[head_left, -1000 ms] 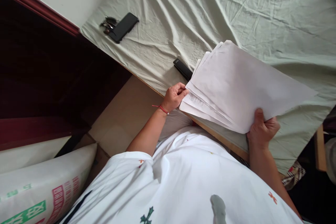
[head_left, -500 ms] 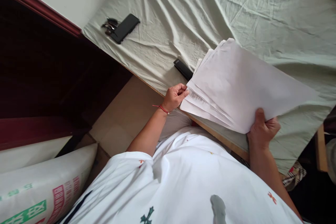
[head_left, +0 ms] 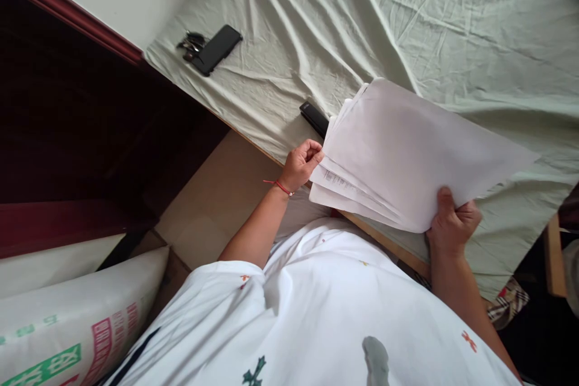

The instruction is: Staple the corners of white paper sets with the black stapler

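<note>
Several loose sheets of paper (head_left: 407,151) are fanned in a stack above the sheeted bed. My right hand (head_left: 453,220) grips the stack at its lower right edge, thumb on top and the other fingers hidden beneath. At the left edge, my left hand (head_left: 302,163) pinches a sheet between thumb and fingertips. The top sheet looks blank; a strip of printed text shows on a sheet below it. A black stapler (head_left: 313,117) lies on the bedsheet just beyond my left hand, its near end covered by the papers.
A black phone (head_left: 217,49) and a bunch of keys (head_left: 192,45) lie on the pale green bedsheet (head_left: 271,30) at the far left. The bed's wooden edge (head_left: 384,229) runs close to my body. A large printed sack (head_left: 81,319) stands at lower left.
The top sheets have swung slightly left and down, and their far corner sits lower. More of the lower sheets' edges are fanned out at the front. Both hands have barely moved.
</note>
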`<action>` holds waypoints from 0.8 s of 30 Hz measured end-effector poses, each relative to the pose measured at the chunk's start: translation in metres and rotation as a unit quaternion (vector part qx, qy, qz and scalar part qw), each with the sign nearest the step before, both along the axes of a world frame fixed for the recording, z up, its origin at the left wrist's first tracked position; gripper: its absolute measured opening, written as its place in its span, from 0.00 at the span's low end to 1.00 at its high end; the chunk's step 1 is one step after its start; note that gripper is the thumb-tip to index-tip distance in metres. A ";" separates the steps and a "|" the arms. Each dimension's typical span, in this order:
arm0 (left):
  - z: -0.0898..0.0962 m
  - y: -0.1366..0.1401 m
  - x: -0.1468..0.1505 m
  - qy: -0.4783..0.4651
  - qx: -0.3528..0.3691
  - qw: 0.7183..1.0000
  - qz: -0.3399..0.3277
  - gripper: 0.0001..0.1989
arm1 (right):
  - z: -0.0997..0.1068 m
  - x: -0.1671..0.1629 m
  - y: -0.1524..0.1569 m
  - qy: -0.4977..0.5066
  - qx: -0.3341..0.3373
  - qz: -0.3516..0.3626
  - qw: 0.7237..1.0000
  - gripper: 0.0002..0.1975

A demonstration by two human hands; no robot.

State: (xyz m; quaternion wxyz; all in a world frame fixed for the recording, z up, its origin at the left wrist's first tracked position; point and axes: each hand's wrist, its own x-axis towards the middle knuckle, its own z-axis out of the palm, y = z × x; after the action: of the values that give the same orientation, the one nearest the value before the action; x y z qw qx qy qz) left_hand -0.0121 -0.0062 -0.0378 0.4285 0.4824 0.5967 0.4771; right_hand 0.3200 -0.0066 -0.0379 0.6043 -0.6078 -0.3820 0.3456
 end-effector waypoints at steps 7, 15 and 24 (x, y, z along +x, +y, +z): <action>0.008 0.002 0.003 0.093 0.016 0.995 0.012 0.23 | -0.001 0.002 -0.001 0.002 -0.009 -0.009 1.000 0.18; 0.011 0.004 0.004 0.130 0.028 0.991 0.013 0.28 | 0.001 0.000 0.000 0.020 -0.002 -0.005 1.000 0.17; 0.009 0.004 0.004 0.106 0.027 0.994 0.018 0.29 | 0.003 -0.001 0.000 0.026 -0.001 -0.007 1.000 0.17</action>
State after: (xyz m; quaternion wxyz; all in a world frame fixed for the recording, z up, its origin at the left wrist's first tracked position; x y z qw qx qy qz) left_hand -0.0083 -0.0027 -0.0284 0.3413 0.5306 0.6342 0.4470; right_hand 0.3193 -0.0067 -0.0346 0.6158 -0.6022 -0.3614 0.3571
